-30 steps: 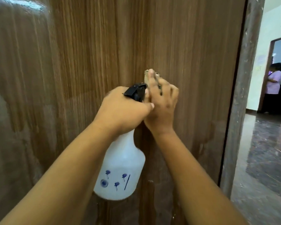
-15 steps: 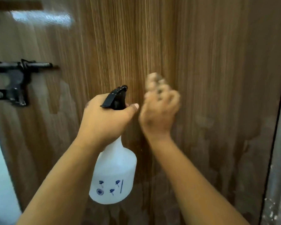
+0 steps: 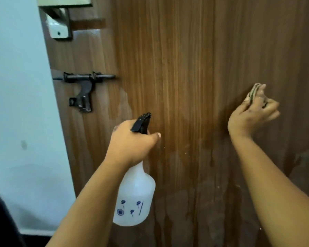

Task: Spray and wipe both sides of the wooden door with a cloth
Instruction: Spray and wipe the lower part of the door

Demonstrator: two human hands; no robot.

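While right hand (image 3: 251, 115) is pinching cloth (image 3: 253, 91) against door (image 3: 185, 59), left hand (image 3: 130, 145) is gripping bottle (image 3: 135, 196) right of latch (image 3: 84, 88); drips likely streaking if unwiped.

One door (image 3: 194, 68), bottle (image 3: 135, 198), cloth (image 3: 253, 91) (two hands (image 3: 132, 145)).

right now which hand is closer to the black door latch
Left. The left hand, holding the spray bottle, is just below and right of the latch. The right hand presses the cloth far across the door.
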